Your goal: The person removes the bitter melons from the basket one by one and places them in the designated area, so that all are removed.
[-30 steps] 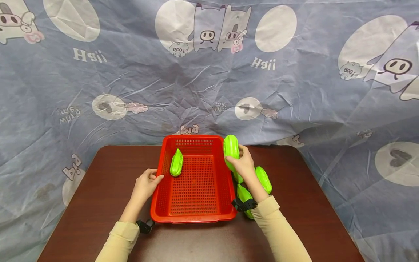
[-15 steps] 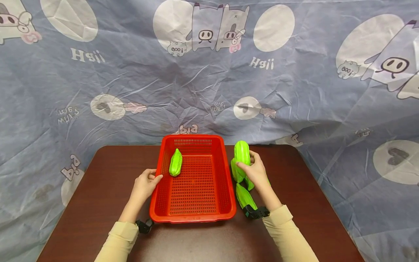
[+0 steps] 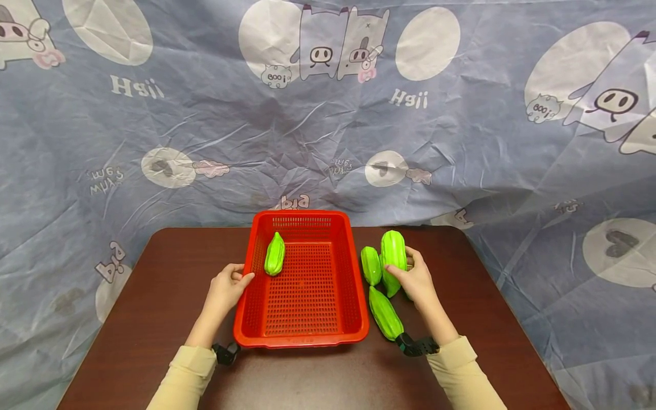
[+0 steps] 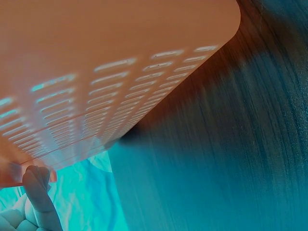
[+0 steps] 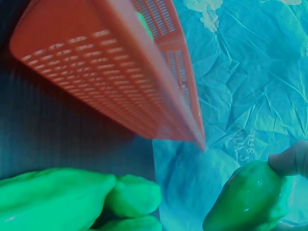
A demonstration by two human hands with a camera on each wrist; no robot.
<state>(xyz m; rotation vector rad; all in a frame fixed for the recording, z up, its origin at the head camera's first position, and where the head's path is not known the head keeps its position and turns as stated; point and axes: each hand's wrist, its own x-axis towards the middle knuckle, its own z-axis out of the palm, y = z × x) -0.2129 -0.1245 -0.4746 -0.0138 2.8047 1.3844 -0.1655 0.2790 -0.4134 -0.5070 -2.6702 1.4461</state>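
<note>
My left hand (image 3: pixel 226 289) grips the left rim of a red plastic basket (image 3: pixel 301 343), thumb on top and fingers curled outside. In the left wrist view, my left fingers (image 4: pixel 38 187) show at the edge of the basket's slotted wall (image 4: pixel 120 86). Right of the basket, my right hand (image 3: pixel 419 279) holds a green ribbed gourd (image 3: pixel 393 248) between thumb and fingers, pointed end downward. Beside it on the table lie another green gourd (image 3: pixel 371 265) and a longer one (image 3: pixel 385 314). One more green gourd (image 3: pixel 274 254) lies inside the basket, against its left wall.
The brown table (image 3: pixel 179 273) carries the basket near its middle. A grey-blue cartoon-print cloth (image 3: pixel 307 131) hangs behind the table's far edge. Each wrist wears a black strap, and the right strap (image 3: pixel 415 345) is close to the long gourd's near end.
My right hand has moved right and toward me with the gourd, from over the basket's right rim to above the loose gourds. My left hand and the basket stay about where they were.
</note>
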